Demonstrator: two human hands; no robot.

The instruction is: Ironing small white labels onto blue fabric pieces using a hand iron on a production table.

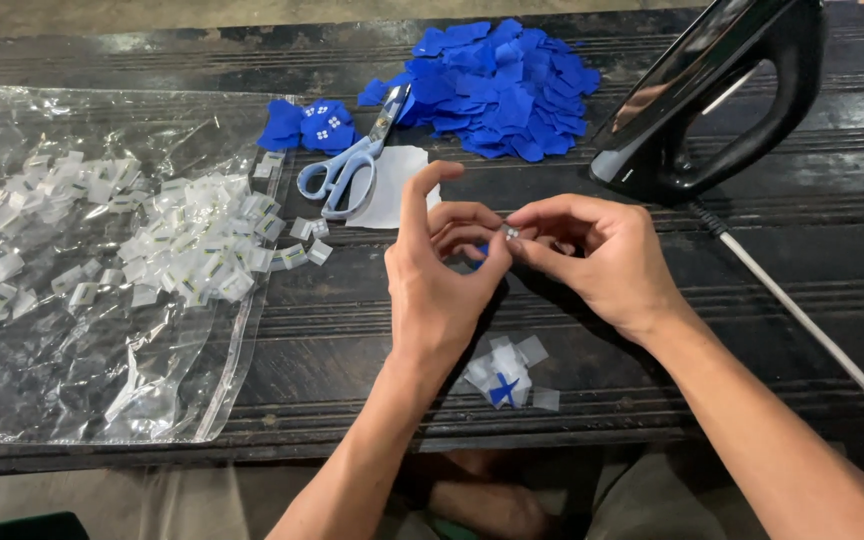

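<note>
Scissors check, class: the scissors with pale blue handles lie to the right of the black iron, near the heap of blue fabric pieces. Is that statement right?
Not quite. In the head view the scissors lie to the left of the black iron, not its right. The rest holds: their handles are pale blue and they lie near the heap of blue fabric pieces.

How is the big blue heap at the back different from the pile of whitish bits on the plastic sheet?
The blue heap is vivid blue and mounded thick on the bare dark table; the whitish pile is pale, near see-through, and spread thin over the clear plastic sheet. The blue pieces look larger. Both are small cut scraps, untouched by either hand.
</note>
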